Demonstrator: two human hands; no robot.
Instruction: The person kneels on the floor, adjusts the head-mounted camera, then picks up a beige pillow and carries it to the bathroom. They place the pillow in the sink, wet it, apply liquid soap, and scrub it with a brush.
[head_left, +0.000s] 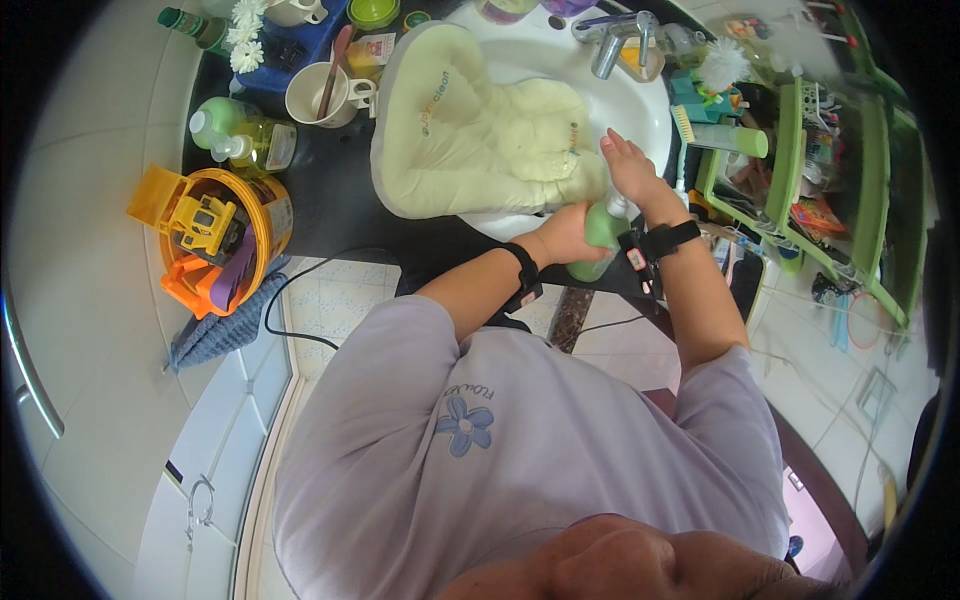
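Observation:
My left hand (568, 234) is wrapped around a green pump bottle (600, 231) at the front rim of the washbasin. Over the bottle's white pump head (617, 205) is my right hand (632, 174), its fingers stretched out towards the basin and holding nothing. I cannot tell whether the palm touches the pump. A pale yellow-green padded cushion (480, 135) with printed lettering lies across the white washbasin (637, 112), its left part over the dark counter (330, 195). Small bubbles or wet spots show on the cushion near my right hand.
A chrome faucet (619, 41) stands at the basin's back right. Leftward are a beige mug (315, 94) with a brush, a yellow pump bottle (259, 146) and an orange bucket of toys (274, 202). A green rack (787, 165) and a tube (727, 140) are on the right.

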